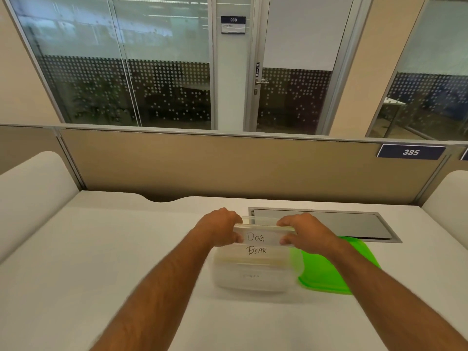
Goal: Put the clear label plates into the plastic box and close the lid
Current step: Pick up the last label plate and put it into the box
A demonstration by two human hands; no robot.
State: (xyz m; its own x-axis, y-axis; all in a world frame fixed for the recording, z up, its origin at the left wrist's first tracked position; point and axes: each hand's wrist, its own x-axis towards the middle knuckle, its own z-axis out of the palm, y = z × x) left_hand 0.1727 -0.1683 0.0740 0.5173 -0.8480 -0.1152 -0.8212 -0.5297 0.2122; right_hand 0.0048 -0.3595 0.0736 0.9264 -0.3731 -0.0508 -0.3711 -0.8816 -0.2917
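— From my screen, the plate marked "DOG" [262, 236] looks like clear, glossy plastic with handwritten ink; the one marked "BEAR" [256, 250] looks the same. Agree?

— I do. The plastic box [253, 277] under them reads as cloudy, translucent plastic, smooth-walled. The green lid [329, 272] beside it is translucent plastic too, shinier.

— The desk [101, 249] looks to me like matt white laminate, smooth. And the hatch [326, 224] set into it?

— I'd call it brushed grey metal, dull sheen. The partition [228, 168] behind looks like beige woven cloth, matt, framed in pale metal.
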